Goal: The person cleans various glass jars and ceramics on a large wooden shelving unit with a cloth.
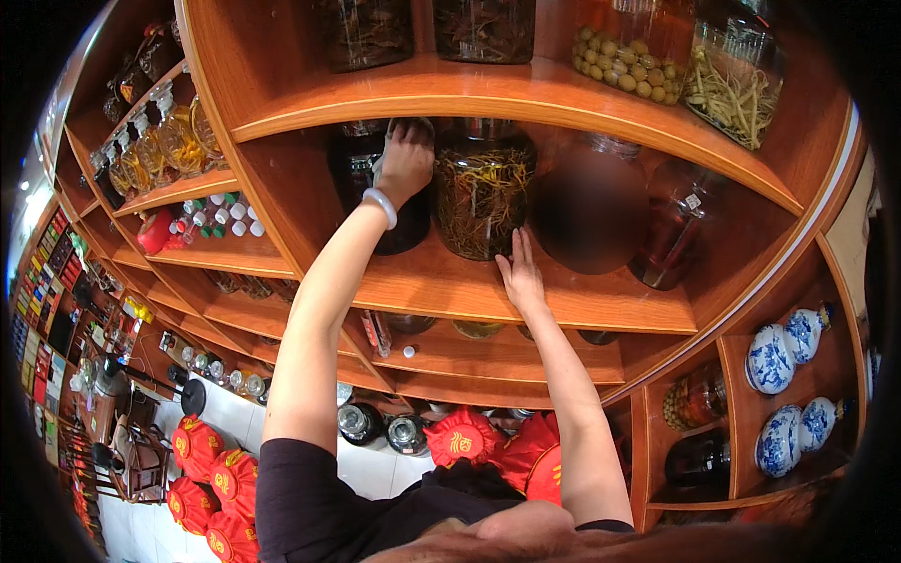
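Observation:
My left hand (408, 160), with a pale bangle (381, 207) at its wrist, presses a greyish cloth (383, 158) against the upper part of a dark glass jar (394, 229). Right of that jar stands a large glass jar of yellowish roots (486, 190) in liquid. My right hand (522, 274) is empty, its thumb spread from the fingers. It rests at the front of the wooden shelf (450, 281), fingertips by the base of the root jar. Whether they touch the glass, I cannot tell.
Further right are a blurred dark shape (590, 211) and a dark red jar (672, 232). The upper shelf edge (493, 105) overhangs my left hand. Below lie a small white cap (409, 352) and red cloth-covered jars (461, 436). Blue-and-white gourd bottles (774, 359) stand right.

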`<move>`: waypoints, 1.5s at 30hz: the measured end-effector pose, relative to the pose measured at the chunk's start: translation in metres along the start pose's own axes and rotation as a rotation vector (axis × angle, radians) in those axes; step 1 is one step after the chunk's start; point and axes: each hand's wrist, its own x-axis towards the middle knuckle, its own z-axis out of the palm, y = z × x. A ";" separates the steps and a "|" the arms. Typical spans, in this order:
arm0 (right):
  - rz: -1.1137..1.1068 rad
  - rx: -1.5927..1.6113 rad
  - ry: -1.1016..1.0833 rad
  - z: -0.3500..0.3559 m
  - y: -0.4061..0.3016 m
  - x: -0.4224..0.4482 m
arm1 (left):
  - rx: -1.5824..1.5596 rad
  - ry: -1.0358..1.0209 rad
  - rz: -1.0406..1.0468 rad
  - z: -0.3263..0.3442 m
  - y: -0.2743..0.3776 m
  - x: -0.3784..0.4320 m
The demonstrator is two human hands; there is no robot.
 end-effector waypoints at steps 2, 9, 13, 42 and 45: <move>-0.010 -0.018 0.023 0.000 0.004 0.001 | 0.002 0.047 0.021 0.000 0.008 -0.013; -0.009 -0.006 0.012 0.001 0.000 0.000 | 0.161 -0.149 0.329 0.053 0.054 -0.088; -0.058 0.013 0.055 0.005 0.004 0.001 | -0.004 -0.424 0.355 0.067 0.082 -0.099; -0.135 -0.072 0.152 0.012 0.028 0.006 | -1.063 0.222 -0.682 0.040 0.045 -0.167; -0.068 0.025 0.054 0.007 0.009 0.003 | -0.869 0.353 -0.474 0.031 0.056 -0.155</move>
